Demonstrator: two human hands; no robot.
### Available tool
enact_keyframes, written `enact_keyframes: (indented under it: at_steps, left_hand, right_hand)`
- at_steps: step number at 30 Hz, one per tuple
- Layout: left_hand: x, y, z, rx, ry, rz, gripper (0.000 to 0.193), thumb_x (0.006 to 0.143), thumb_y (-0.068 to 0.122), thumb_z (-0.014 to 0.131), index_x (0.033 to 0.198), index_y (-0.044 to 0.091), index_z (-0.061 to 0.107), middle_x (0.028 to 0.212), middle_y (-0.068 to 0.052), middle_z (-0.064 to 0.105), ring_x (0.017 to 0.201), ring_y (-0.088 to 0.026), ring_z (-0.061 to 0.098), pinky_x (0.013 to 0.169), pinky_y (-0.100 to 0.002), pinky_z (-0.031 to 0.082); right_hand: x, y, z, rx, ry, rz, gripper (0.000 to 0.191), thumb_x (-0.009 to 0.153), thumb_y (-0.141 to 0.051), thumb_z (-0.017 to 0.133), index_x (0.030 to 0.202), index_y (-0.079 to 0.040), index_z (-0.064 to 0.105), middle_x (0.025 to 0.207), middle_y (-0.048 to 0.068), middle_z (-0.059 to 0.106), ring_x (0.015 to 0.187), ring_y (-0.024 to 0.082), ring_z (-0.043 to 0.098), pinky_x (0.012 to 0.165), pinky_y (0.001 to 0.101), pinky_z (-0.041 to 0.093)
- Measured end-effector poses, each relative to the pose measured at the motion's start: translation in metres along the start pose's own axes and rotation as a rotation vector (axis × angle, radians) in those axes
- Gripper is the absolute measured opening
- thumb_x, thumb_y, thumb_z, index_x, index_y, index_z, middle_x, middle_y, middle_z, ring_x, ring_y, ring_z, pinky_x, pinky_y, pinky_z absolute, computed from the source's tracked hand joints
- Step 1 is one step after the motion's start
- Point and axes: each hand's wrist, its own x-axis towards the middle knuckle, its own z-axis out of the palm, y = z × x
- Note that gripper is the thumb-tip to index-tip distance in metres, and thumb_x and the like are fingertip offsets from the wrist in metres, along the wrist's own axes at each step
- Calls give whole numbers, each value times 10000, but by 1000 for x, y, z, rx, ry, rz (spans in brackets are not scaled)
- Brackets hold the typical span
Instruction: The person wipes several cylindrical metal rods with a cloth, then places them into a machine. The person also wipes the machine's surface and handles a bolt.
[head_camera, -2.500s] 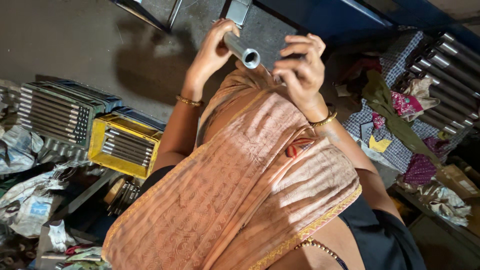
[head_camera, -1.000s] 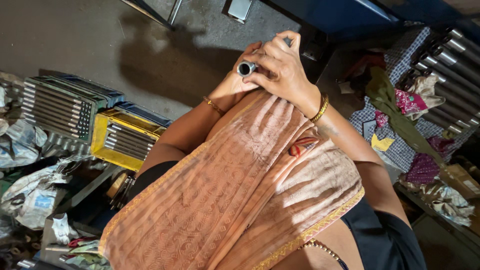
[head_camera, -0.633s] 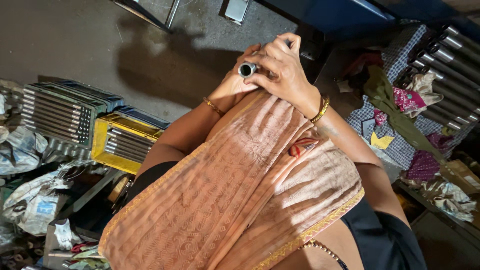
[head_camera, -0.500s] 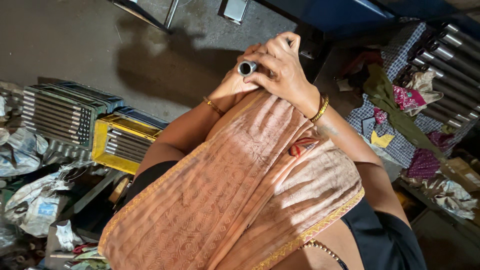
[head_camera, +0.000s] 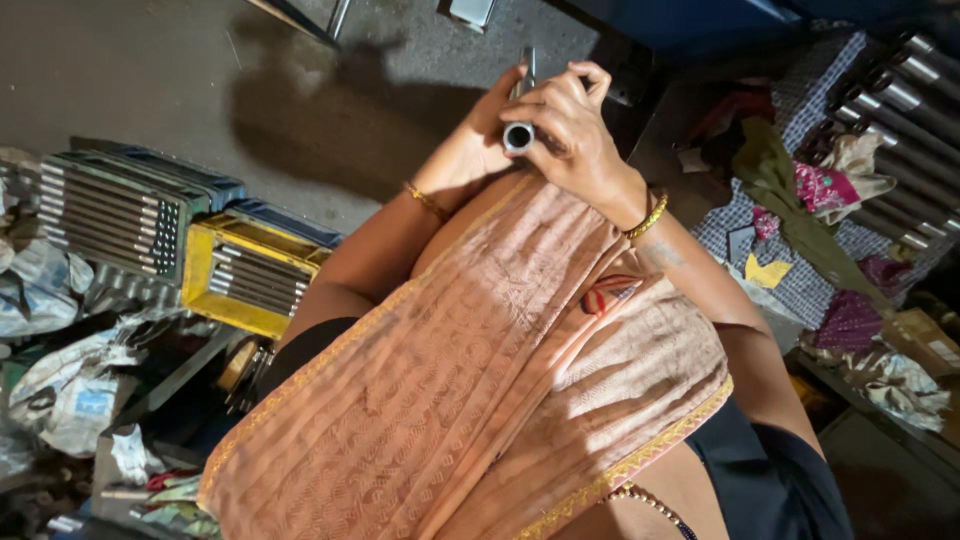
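Right hand (head_camera: 570, 130) fingers wrapped around a short metal tube (head_camera: 518, 136), left hand (head_camera: 480, 140) cupping it at 9 o'clock.

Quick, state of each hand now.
Left hand: closed around the metal tube, mostly hidden.
Right hand: closed on the same metal tube.

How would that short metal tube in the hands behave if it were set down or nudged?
The metal tube looks rigid and round, so it would probably roll on a flat floor. Its open end shows it is hollow, yet it is likely heavy for its size. The bare, shiny surface may be a bit slippery; both hands, right hand and left hand, grip it.
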Motion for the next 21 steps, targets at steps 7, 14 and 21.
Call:
enact_keyframes:
  at_steps: [7,14,21]
  left_hand:
    - [7,37,-29,165,386,31,222,906,258,726,943,80,598,781,-59,648,616,-171,642,526,-325,565]
    - [29,65,-44,-272,89,199,192,871,44,608,758,75,455,699,-21,473,585,-107,472,523,-218,437]
    - [22,81,-24,-383,-113,220,196,817,61,529,664,108,417,637,5,411,530,-87,398,496,-219,386]
  right_hand:
    - [-1,-5,-4,73,-158,23,450,814,92,704,1214,-109,750,1245,23,709,1216,262,592,1194,492,306]
    - [11,-14,1,67,-93,71,388,872,29,742,1242,-85,715,1358,59,666,1298,313,541,1141,444,350]
    - [12,-23,-3,7,49,159,284,939,-69,805,1199,-47,693,1293,76,666,1219,301,557,1062,437,378]
